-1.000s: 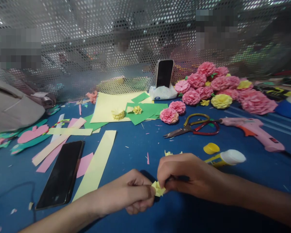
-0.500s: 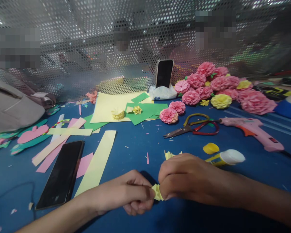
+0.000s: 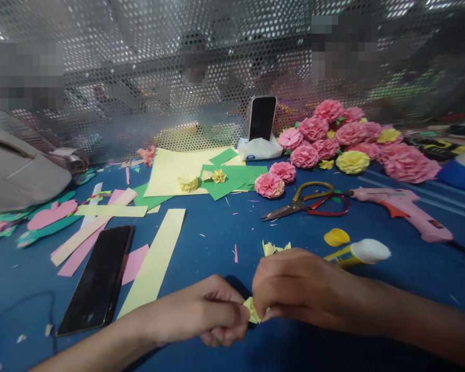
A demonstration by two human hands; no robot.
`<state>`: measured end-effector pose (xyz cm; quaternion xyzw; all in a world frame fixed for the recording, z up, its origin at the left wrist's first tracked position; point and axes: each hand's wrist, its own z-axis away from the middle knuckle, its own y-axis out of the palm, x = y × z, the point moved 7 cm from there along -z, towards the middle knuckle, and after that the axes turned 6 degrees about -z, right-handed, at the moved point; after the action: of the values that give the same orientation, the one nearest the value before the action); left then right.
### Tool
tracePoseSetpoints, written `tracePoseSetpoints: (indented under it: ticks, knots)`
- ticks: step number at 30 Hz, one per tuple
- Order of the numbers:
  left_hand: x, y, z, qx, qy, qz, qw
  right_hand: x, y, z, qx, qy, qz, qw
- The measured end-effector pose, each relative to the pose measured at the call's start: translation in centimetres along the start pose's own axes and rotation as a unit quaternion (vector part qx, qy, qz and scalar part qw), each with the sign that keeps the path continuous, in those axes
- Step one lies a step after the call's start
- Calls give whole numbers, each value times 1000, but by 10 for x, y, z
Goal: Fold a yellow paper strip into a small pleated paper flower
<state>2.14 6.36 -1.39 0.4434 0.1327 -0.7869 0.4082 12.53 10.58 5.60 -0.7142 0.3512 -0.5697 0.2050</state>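
Note:
My left hand [image 3: 207, 315] and my right hand [image 3: 294, 287] meet low in the middle of the blue table, both pinched on one small folded piece of yellow paper [image 3: 252, 311]. Only a corner of that paper shows between the fingertips. A yellow paper scrap [image 3: 273, 248] lies just behind my right hand. An open glue stick [image 3: 358, 252] and its yellow cap [image 3: 336, 237] lie to the right of that hand.
Scissors [image 3: 306, 204] and a pink glue gun [image 3: 405, 206] lie beyond. Several pink and yellow paper flowers [image 3: 333, 137] are heaped at the back right. A dark phone [image 3: 98, 279] and paper strips [image 3: 155, 261] lie left. Another phone [image 3: 262, 118] stands against the perforated screen [image 3: 139, 77].
Both hands stay on the yellow paper and have shifted slightly lower. My right fingers have turned over the piece, covering more of it. The scrap behind shows more.

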Motion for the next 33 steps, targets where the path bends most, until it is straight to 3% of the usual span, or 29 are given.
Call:
tracePoseSetpoints:
  ticks: [4, 10, 20, 26, 33]
  knots:
    - [-1, 2, 0, 5, 8, -8, 1000, -1, 1, -1, 1, 14, -29, 999]
    - [0, 1, 2, -3, 11, -19, 1000, -12, 0, -1, -2, 101, -109, 989]
    - [-3, 2, 1, -20, 32, -37, 999, -13, 0, -2, -48, 72, -148, 985]
    - [-3, 6, 2, -5, 43, -32, 999, -11, 1, -1, -69, 52, -80, 993]
    - [-8, 7, 3, 33, 70, -6, 997, -16, 5, 6, -48, 46, -19, 998]
